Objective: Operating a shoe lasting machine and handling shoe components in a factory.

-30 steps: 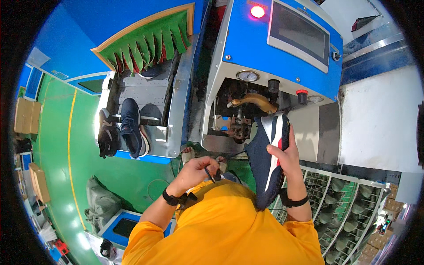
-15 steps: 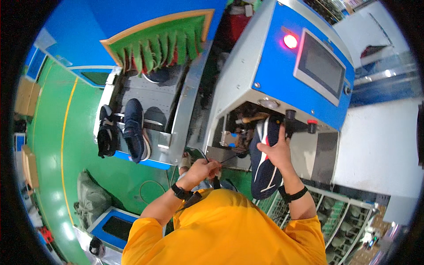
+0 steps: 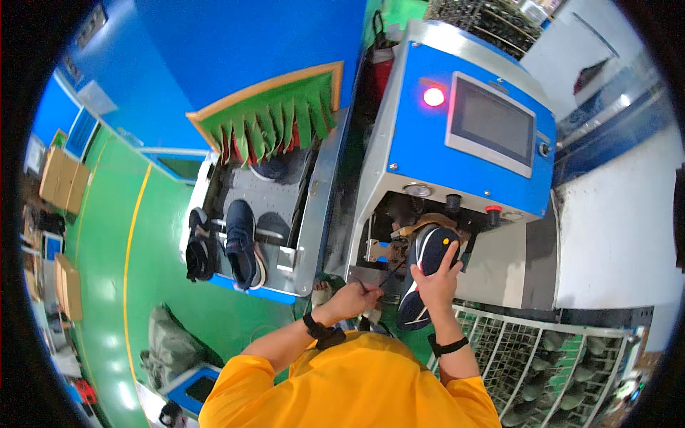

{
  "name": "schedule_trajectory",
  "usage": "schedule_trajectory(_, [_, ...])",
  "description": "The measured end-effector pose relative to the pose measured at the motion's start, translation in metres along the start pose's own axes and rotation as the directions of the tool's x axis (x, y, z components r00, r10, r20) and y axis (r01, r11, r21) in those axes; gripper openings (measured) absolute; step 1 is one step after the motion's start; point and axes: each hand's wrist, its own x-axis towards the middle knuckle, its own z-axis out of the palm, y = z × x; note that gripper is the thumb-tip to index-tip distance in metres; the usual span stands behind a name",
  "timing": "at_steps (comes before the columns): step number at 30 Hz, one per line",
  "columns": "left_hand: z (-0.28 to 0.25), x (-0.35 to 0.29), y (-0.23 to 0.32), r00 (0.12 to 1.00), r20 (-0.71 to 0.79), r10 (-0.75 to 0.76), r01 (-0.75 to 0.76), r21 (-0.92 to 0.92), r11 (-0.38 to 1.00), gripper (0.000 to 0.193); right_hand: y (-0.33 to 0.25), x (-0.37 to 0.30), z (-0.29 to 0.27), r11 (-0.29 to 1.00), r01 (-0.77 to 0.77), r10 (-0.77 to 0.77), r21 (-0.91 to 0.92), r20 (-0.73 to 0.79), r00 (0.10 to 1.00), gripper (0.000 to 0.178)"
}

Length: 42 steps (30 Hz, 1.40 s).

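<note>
My right hand (image 3: 437, 285) grips a dark navy shoe (image 3: 414, 308) with white and red markings, fingers stretched along it toward the end with a yellow dot. That end sits at the open front of the blue and grey machine (image 3: 414, 143), beside a tan curved part (image 3: 426, 222). To the left of the shoe, my left hand (image 3: 349, 301) is closed in a pinch on a thin dark strand (image 3: 394, 272), which runs toward the shoe. Whether the strand joins the shoe, I cannot tell.
At left, a navy sneaker (image 3: 241, 239) and a black one (image 3: 198, 250) rest on a conveyor (image 3: 325, 192) before a green fringe curtain (image 3: 275, 114). The machine has a screen (image 3: 492, 123), a lit red lamp (image 3: 433, 97) and a red button (image 3: 493, 214). A white wire rack (image 3: 535, 328) stands at lower right.
The whole view has shifted. The shoe's far end has come lower and slightly out from the machine, and the shoe looks more tilted. My left hand keeps its pinch.
</note>
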Motion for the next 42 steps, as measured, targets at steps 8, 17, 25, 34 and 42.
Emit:
schedule_trajectory(8, [-0.001,-0.029,0.018,1.0,-0.014,-0.01,0.008,-0.116,0.993,0.04,-0.008,-0.008,-0.009,0.997,-0.006,0.009,0.075,-0.033,0.999,0.108])
schedule_trajectory(17, [0.004,-0.013,0.054,0.976,-0.212,0.045,-0.063,-0.08,0.995,0.044,0.002,-0.01,-0.052,0.988,0.151,-0.153,0.028,0.096,0.984,0.112])
schedule_trajectory(25, [0.026,0.107,0.168,0.687,-0.272,0.674,-0.375,0.662,0.649,0.031,0.029,0.014,-0.047,0.98,0.169,-0.186,0.102,0.2,0.962,0.115])
schedule_trajectory(34, [0.072,0.149,0.201,0.905,-0.298,0.304,0.055,0.79,0.611,0.047,0.046,0.007,-0.047,0.899,-0.035,-0.068,0.437,0.218,0.974,0.12])
schedule_trajectory(42, [0.075,0.161,0.2,0.928,-0.301,0.221,0.139,0.828,0.543,0.042,0.032,-0.002,-0.039,0.892,-0.138,0.082,0.43,0.146,0.986,0.071])
